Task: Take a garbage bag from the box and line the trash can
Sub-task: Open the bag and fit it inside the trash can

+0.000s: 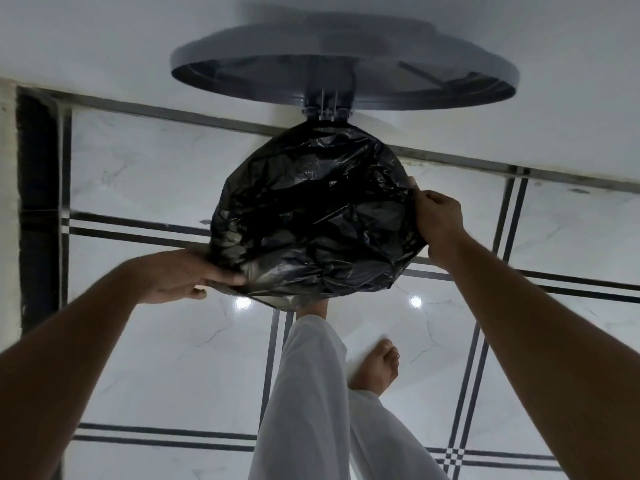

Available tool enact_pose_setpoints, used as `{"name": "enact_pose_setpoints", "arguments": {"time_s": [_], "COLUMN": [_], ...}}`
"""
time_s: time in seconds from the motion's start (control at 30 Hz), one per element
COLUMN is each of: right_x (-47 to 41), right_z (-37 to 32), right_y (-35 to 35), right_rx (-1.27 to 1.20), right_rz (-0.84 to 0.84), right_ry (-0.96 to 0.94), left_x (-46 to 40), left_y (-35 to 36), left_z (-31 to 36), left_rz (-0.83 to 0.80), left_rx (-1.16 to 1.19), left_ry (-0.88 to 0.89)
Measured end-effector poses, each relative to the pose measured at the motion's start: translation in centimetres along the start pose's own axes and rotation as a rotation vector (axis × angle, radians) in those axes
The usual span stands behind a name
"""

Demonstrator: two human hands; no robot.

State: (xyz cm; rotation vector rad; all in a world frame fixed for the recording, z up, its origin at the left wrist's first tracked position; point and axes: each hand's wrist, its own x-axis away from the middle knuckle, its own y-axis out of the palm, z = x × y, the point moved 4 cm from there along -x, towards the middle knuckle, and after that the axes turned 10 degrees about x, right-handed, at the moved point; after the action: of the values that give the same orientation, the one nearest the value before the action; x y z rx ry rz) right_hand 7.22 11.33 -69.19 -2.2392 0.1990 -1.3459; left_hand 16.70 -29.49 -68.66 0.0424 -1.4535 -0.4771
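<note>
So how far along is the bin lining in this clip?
Nearly done. The black garbage bag already covers the trash can's opening, and its lid stands open behind. In hand: the left hand and right hand each grip the bag's edge at opposite sides of the rim. Left: finish tucking the edge and close the lid. The box isn't visible.

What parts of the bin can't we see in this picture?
All in the head view:
- Trash can body: hidden under the black garbage bag stretched over it.
- Left hand fingers: tucked behind the bag edge.
- Foot at the bin's base: covered by the bag.
- Garbage bag box: not in view.
</note>
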Motion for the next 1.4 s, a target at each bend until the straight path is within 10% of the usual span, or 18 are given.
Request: {"name": "enact_pose_setpoints", "arguments": {"time_s": [0.2,0.3,0.53,0.7,0.83,1.13,1.4], "right_x": [-0.8,-0.9,2.0,8.2,11.9,11.2,7.7], "right_z": [-1.0,-1.0,0.3,3.2,3.6,1.2,2.7], "right_y": [0.8,0.8,-0.9,1.4,4.6,5.7,4.1], "right_rx": [0.015,0.008,-0.1,-0.188,-0.338,-0.308,-0.305], "right_rz": [0.054,0.054,0.31,0.281,0.08,0.18,0.082], "right_ry": [-0.013,-0.008,0.066,0.07,0.101,0.063,0.276], "left_x": [-3.2,-2.2,-0.5,3.6,2.9,0.4,-1.0], "left_y": [-2.2,-3.5,-3.4,-2.3,2.7,3.6,1.6], "left_z": [1.4,3.0,2.8,4.0,5.7,8.5,5.8], "left_rz": [0.662,0.993,0.604,1.16,0.715,0.57,0.584], "left_rx": [-0.62,-0.468,0.33,0.204,0.735,0.51,0.314], "left_ry": [0.015,0.069,0.076,0.269,0.339,0.338,-0.158]}}
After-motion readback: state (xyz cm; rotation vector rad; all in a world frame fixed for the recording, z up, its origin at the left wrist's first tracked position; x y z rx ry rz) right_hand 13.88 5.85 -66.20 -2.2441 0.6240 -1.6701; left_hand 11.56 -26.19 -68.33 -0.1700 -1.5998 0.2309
